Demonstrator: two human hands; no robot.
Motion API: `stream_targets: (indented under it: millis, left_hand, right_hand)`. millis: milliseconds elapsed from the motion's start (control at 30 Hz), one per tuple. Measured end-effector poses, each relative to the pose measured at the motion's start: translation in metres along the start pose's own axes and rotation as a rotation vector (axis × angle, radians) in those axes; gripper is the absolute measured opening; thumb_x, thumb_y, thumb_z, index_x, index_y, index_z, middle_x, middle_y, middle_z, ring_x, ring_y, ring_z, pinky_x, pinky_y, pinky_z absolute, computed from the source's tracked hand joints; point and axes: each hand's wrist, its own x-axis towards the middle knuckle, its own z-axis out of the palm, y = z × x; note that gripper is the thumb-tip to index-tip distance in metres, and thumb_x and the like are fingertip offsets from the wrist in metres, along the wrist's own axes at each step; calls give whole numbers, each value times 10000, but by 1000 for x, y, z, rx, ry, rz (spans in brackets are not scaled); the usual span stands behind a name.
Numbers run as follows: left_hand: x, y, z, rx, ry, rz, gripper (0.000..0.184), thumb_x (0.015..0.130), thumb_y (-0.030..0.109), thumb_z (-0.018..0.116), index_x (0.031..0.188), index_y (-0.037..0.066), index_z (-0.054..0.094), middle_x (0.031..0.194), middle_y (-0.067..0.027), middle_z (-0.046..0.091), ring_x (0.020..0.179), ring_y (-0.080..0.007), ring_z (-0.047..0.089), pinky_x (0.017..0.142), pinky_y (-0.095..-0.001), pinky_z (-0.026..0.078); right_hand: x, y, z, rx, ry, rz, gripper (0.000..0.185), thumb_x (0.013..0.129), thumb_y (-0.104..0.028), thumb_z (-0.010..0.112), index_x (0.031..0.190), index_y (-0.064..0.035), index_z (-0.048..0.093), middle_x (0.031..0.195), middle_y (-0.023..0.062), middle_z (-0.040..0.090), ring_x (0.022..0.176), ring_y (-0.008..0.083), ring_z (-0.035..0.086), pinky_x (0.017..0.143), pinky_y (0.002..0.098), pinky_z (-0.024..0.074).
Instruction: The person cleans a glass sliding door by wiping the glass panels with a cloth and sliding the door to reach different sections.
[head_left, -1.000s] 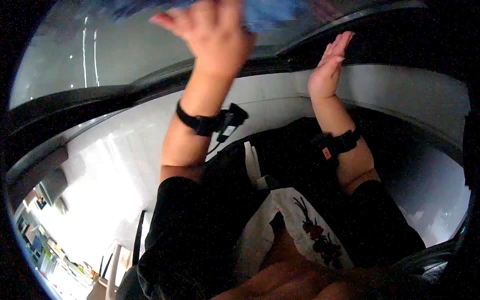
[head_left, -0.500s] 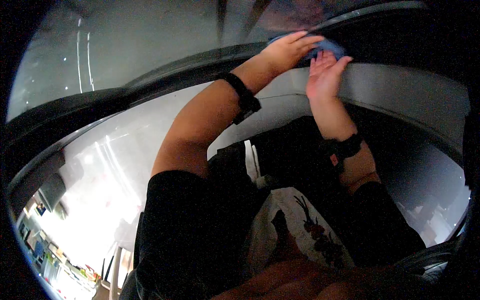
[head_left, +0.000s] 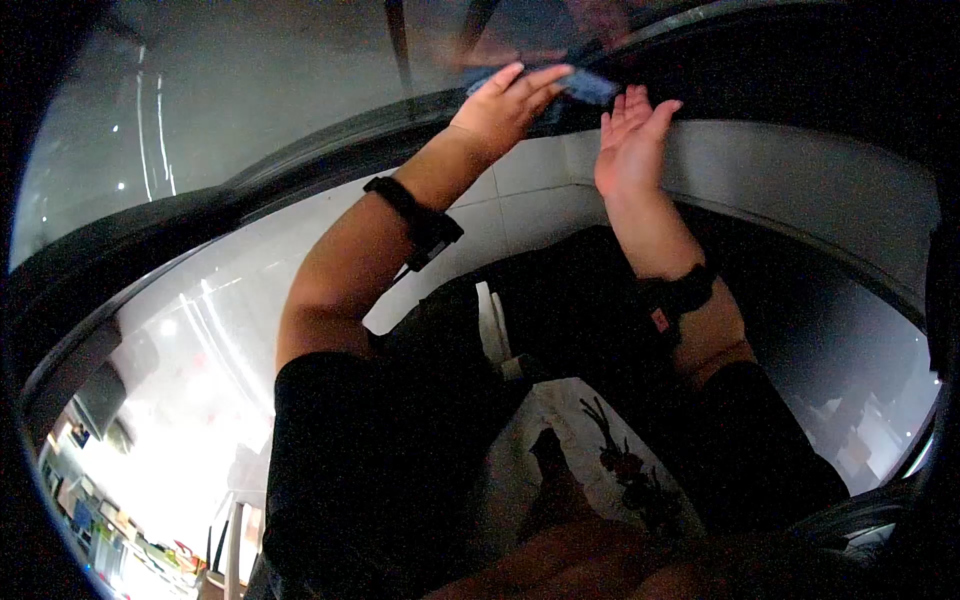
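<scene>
A crumpled blue cloth [head_left: 592, 86] lies against the lower part of a dark, reflective glass pane [head_left: 300, 70]. My left hand [head_left: 505, 108] holds the cloth to the glass, its fingers stretched along it toward the right. Part of the cloth is hidden beneath that hand. My right hand [head_left: 634, 145] is held up just right of the cloth, palm showing, fingers apart and nothing in it. Its fingertips come close to the cloth's right end; whether they touch, I cannot tell. Black bands circle both my forearms.
A dark curved trim [head_left: 330, 140] runs along the pane's lower edge. Pale panels [head_left: 780, 165] lie below it. At far left, a bright room with shelves and several items shows. A dark rounded rim [head_left: 850, 520] sits at lower right.
My left hand and the blue cloth have moved left along the glass. My right hand has shifted slightly left, and a gap now shows between the hands.
</scene>
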Motion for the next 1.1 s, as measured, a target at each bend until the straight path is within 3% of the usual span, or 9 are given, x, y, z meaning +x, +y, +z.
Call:
stream_targets:
  millis: [100,200,300,400,467,600,867,933,1100]
  left_hand:
    - [21,-35,-81,-143,176,-145,459,791,259,472,1241,176,514,1387,38,360,1312,-109,206,1000,-345,198]
    - [43,-56,-117,-199,438,-171,342,817,268,494,1120,133,575,1307,2,409,1329,-238,239,919,-553,243]
    - [45,-33,-83,39,313,-122,467,796,269,464,1249,167,507,1364,44,391,1320,-110,192,998,-346,200]
    - [31,1,-1,88,173,53,479,826,310,441,1282,169,478,1461,43,226,1351,-114,115,1056,-370,122]
    - [13,26,64,341,123,145,587,825,356,417,1379,190,318,1476,5,173,1352,-146,118,1067,-362,147]
    - [-27,37,108,419,-202,372,591,838,407,396,1387,214,297,1480,22,152,1372,-189,37,1094,-372,59]
    - [-116,-27,76,640,-453,527,652,853,467,372,1423,219,173,1496,9,45,1376,-202,-31,1091,-452,-35]
    - [-155,-59,59,667,-480,567,532,872,474,388,1361,268,351,1496,-34,49,1374,-247,-40,1059,-520,-83]
    - [-265,-121,78,754,-503,538,614,864,488,378,1407,242,233,1497,0,-16,1374,-192,-51,1072,-472,-90]
  right_hand:
    - [1,5,-1,11,22,3,941,798,-735,225,1386,-4,158,1452,113,168,1345,223,128,1091,371,55]
    - [3,4,-4,90,79,4,911,793,-734,278,1333,0,257,1401,105,252,1312,225,189,1086,372,85]
    - [6,4,-11,79,63,-20,909,791,-733,287,1337,-8,254,1402,107,257,1313,226,193,1087,378,90]
    - [-1,-1,-4,58,35,-102,903,797,-730,255,1372,-34,230,1443,78,229,1332,227,189,1094,394,70]
    - [-4,-2,-3,-5,17,-95,908,803,-726,230,1381,-27,207,1456,94,196,1349,234,148,1094,399,57]
    - [-4,-7,-15,-61,-37,-87,877,838,-688,163,1391,-8,162,1466,140,142,1365,261,94,1097,394,43]
    - [-4,-11,-7,-71,-51,-74,877,839,-686,144,1387,-2,181,1462,137,160,1363,258,104,1098,393,46]
    - [-4,-9,-6,-77,-79,-63,894,829,-699,156,1387,-1,179,1465,138,146,1365,260,89,1098,397,41]
    - [-3,-10,-2,-62,-120,-60,923,811,-720,179,1390,-1,170,1471,138,128,1369,268,55,1097,406,26]
